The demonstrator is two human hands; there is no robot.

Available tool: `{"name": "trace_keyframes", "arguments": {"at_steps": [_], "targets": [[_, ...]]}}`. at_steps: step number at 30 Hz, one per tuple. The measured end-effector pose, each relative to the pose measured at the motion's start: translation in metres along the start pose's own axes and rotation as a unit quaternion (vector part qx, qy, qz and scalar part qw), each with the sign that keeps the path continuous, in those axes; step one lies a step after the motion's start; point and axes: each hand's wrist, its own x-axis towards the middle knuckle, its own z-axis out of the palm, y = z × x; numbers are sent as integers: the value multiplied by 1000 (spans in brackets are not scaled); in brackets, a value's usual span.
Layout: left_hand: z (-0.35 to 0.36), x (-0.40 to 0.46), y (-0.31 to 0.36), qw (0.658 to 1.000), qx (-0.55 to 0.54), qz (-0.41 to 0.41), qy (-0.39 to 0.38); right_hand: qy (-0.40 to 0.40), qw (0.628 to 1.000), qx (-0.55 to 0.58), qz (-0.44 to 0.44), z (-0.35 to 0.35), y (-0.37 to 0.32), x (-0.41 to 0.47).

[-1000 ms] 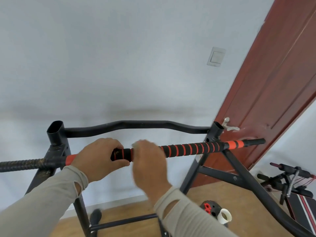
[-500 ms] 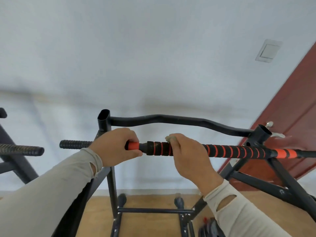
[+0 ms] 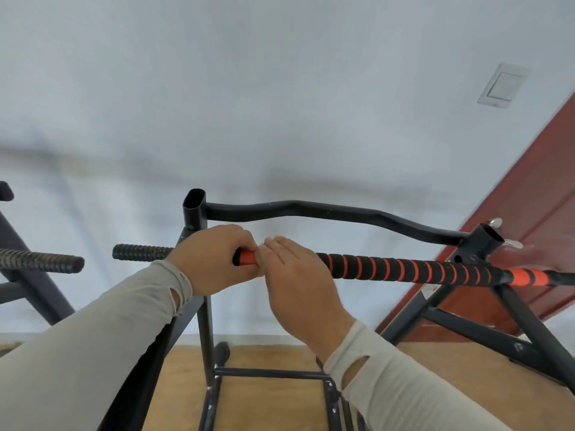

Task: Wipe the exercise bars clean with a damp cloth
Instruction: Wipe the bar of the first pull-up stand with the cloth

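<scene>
So the bar being worked on is the padded grip bar (image 3: 404,270), black foam with orange spiral stripes, running across the middle of the view at about chest height on the black pull-up frame (image 3: 199,275). The left hand (image 3: 214,259) is wrapped round the orange end of the grip, fingers curled over the top, which I'd guess is just to steady the bar while the other hand does the rubbing. The right hand (image 3: 295,275) sits right up against it, touching it, laid over the bar with the fingers fairly straight and close together, pressing down on the foam.

The cloth is the tricky bit. There's only a tiny pale sliver poking out past the right fingertips (image 3: 277,241), and I honestly can't say for sure that's cloth, or how it's folded. If it's there, it's under the palm, which makes sense for wiping: flat hand, even pressure.

Other stuff hard to read: the bar's right end runs off the edge of the view, the ribbed black handle (image 3: 140,252) to the left of the frame post is partly behind the left wrist, and another ribbed handle (image 3: 43,263) is cut off at the far left. The wavy top bar (image 3: 326,213) behind looks untouched. Door (image 3: 529,213) and wall switch (image 3: 504,85) on the right, wooden floor (image 3: 264,399) below.
</scene>
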Motion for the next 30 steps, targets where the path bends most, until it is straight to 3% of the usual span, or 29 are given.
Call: {"name": "trace_keyframes", "arguments": {"at_steps": [3, 7, 11, 16, 21, 24, 27, 30], "targets": [[0, -2, -1, 1000, -6, 1, -11, 3, 999, -34, -42, -26, 48, -24], [-4, -3, 2, 1000, 23, 0, -18, -79, 984, -135, 87, -44, 77, -35], [8, -6, 26, 992, 112, 49, 43, -43, 983, -125, 129, -27, 46, -24], [25, -5, 29, 996, 34, 40, 72, 33, 994, 24, 103, 6, -11, -4], [27, -4, 21, 996, 41, 50, 68, 33, 998, -52, 2, -14, 35, -27], [29, -5, 22, 995, 48, 49, 74, 3, 990, -117, 82, -45, 95, -46], [31, -7, 24, 993, 59, 50, 86, -96, 948, -222, 205, -75, 139, -62], [30, -7, 27, 993, 60, 49, 92, -128, 922, -241, 275, -93, 151, -62]]}}
